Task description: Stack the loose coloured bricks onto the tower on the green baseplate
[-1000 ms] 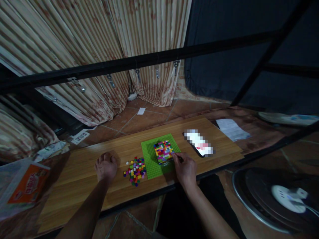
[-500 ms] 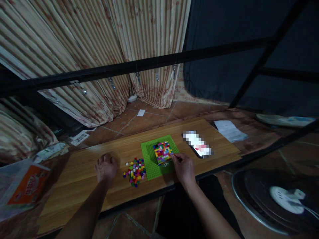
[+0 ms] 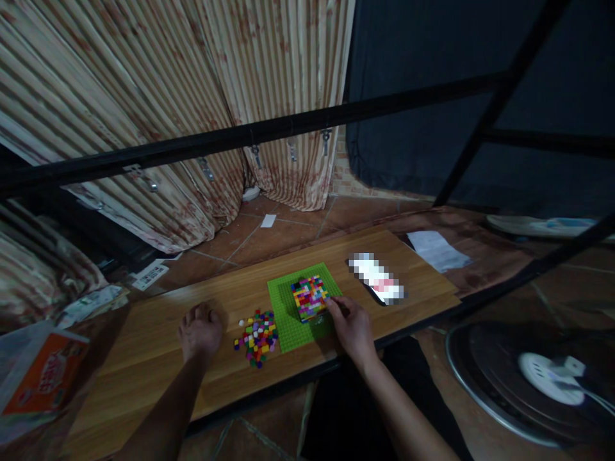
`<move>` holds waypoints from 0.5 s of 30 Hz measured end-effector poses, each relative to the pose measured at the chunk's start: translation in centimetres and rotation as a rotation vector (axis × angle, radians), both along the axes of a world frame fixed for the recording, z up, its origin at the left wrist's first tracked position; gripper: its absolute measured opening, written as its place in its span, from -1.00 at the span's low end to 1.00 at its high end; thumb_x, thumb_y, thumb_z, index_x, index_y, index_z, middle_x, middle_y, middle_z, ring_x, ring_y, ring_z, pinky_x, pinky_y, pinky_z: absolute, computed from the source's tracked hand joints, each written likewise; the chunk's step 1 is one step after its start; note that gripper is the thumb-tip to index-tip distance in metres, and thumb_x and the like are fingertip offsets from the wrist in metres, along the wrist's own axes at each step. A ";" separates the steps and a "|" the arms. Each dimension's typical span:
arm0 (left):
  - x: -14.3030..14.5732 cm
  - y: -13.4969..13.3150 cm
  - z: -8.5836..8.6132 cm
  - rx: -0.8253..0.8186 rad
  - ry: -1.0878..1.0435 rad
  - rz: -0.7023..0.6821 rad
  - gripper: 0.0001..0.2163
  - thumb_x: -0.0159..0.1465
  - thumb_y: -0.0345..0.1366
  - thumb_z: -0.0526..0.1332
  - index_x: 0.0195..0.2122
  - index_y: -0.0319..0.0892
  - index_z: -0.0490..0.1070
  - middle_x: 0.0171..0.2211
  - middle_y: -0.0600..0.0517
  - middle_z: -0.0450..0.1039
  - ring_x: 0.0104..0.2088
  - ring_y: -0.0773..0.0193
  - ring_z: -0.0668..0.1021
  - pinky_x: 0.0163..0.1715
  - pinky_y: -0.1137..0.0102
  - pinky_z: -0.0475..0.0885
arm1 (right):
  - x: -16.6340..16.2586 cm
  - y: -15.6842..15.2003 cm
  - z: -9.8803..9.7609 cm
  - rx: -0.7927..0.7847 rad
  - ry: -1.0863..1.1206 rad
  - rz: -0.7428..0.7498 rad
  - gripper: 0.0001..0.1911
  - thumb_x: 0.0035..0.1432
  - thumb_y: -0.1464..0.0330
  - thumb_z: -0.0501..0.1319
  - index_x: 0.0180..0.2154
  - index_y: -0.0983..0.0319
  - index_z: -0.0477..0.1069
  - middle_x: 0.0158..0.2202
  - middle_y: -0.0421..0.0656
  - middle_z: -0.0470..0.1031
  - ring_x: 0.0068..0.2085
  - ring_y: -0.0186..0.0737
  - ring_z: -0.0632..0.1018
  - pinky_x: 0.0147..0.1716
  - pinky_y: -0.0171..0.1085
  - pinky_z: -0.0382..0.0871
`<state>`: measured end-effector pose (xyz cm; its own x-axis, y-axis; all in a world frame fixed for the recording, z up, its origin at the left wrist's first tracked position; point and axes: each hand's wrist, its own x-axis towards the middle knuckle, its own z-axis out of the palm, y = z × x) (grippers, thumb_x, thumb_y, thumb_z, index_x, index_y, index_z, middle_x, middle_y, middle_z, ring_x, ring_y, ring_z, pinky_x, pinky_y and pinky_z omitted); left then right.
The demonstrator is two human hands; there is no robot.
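Note:
A green baseplate (image 3: 287,323) lies on the wooden table (image 3: 144,365), with a many-coloured block of small bricks (image 3: 310,297) built on it. My right hand (image 3: 350,328) is at the block's right side, its fingertips pinched against the edge; what they pinch is too small to name. My left hand (image 3: 199,331) rests on the table as a loose fist, left of a heap of several loose coloured bricks (image 3: 257,335).
A phone (image 3: 377,282) lies right of the baseplate. A sheet of paper (image 3: 436,250) sits at the table's far right. A black metal bar (image 3: 269,131) crosses above. An orange packet (image 3: 36,381) is at left, a round fan (image 3: 533,378) at right on the tiled floor.
The view has shifted slightly left. My right hand has moved a little closer against the block's right edge. My left hand stays in place.

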<state>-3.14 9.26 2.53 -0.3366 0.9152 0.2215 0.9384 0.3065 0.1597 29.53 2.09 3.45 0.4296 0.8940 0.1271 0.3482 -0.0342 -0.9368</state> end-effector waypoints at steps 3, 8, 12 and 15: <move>0.0 0.0 -0.1 0.005 0.008 -0.003 -0.62 0.33 -0.22 -0.04 0.09 -0.23 0.34 0.10 -0.22 0.38 0.09 -0.02 0.40 0.10 0.10 0.27 | -0.2 0.5 0.5 0.015 -0.021 -0.007 -0.59 0.21 0.07 0.13 -0.31 0.25 0.56 -0.28 -0.02 0.61 -0.25 -0.06 0.59 -0.25 -0.20 0.38; 0.0 -0.1 0.0 -0.016 0.016 -0.003 -0.60 0.35 -0.21 -0.10 0.10 -0.23 0.34 0.10 -0.20 0.38 0.09 0.01 0.39 0.09 0.13 0.27 | -0.4 1.3 0.0 0.028 0.034 -0.025 -0.59 0.18 0.07 0.13 -0.31 0.25 0.57 -0.30 -0.02 0.62 -0.27 -0.07 0.59 -0.26 -0.21 0.37; 0.1 -0.2 0.1 -0.007 0.007 0.002 -0.59 0.35 -0.21 -0.09 0.10 -0.25 0.35 0.11 -0.21 0.37 0.09 -0.01 0.38 0.09 0.12 0.26 | -0.5 1.5 -0.8 0.026 0.112 -0.054 -0.58 0.13 0.05 0.17 -0.31 0.26 0.57 -0.33 -0.03 0.62 -0.30 -0.07 0.57 -0.29 -0.21 0.38; 0.2 -0.2 0.0 0.015 0.008 -0.006 -0.59 0.33 -0.22 -0.06 0.11 -0.25 0.35 0.11 -0.21 0.38 0.07 -0.02 0.39 0.07 0.10 0.26 | -0.5 1.6 -1.2 0.012 0.155 -0.059 -0.59 0.11 0.04 0.20 -0.32 0.25 0.58 -0.35 -0.06 0.62 -0.33 -0.08 0.57 -0.33 -0.22 0.38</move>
